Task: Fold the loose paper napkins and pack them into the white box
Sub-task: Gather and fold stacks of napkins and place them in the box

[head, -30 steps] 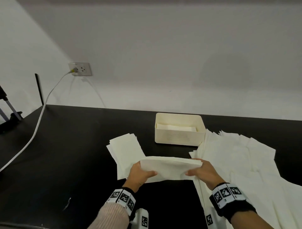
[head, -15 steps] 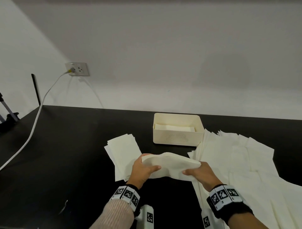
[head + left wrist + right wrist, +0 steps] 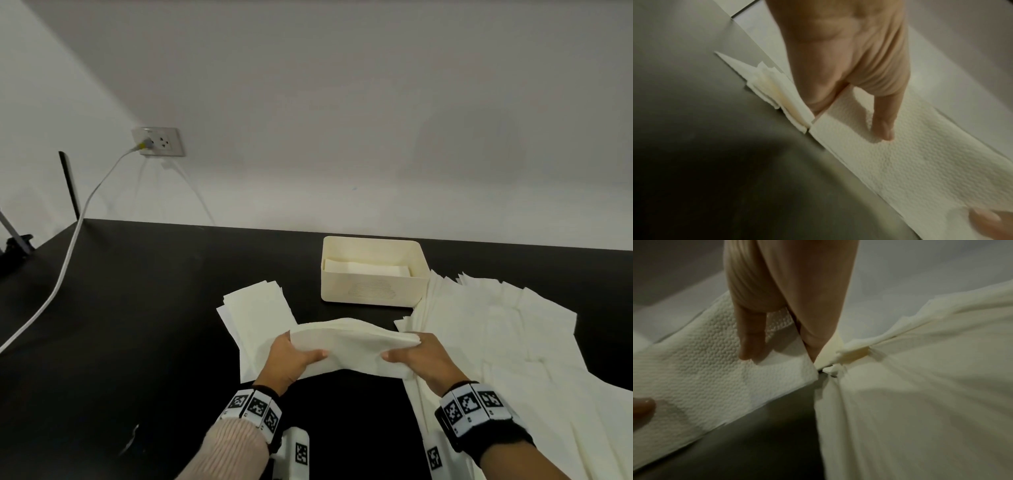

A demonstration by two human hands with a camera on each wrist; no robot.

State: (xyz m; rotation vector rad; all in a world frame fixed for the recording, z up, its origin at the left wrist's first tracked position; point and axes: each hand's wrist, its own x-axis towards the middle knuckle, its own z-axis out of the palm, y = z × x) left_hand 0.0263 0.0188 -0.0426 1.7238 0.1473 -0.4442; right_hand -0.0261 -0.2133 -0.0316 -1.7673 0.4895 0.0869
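Observation:
Both hands hold a folded stack of white napkins [image 3: 352,346] just above the black table, its middle arched upward. My left hand [image 3: 291,356] grips its left end with the thumb on top; my right hand [image 3: 416,359] grips the right end the same way. In the left wrist view the thumb [image 3: 884,123] presses on the embossed napkin stack [image 3: 920,162]. The right wrist view has the thumb [image 3: 750,344] on the napkin stack [image 3: 694,378]. The white box [image 3: 375,274] stands behind the hands, with folded napkins [image 3: 366,267] lying inside.
A folded pile of napkins [image 3: 257,318] lies left of the hands. A wide spread of loose napkins [image 3: 513,359] covers the table's right side. A white cable [image 3: 68,253] runs from a wall socket [image 3: 159,141] down across the far left of the table [image 3: 137,325].
The held stack was flat a second ago; both hands have moved closer together, so its middle now bows upward. The stack sits slightly nearer the box.

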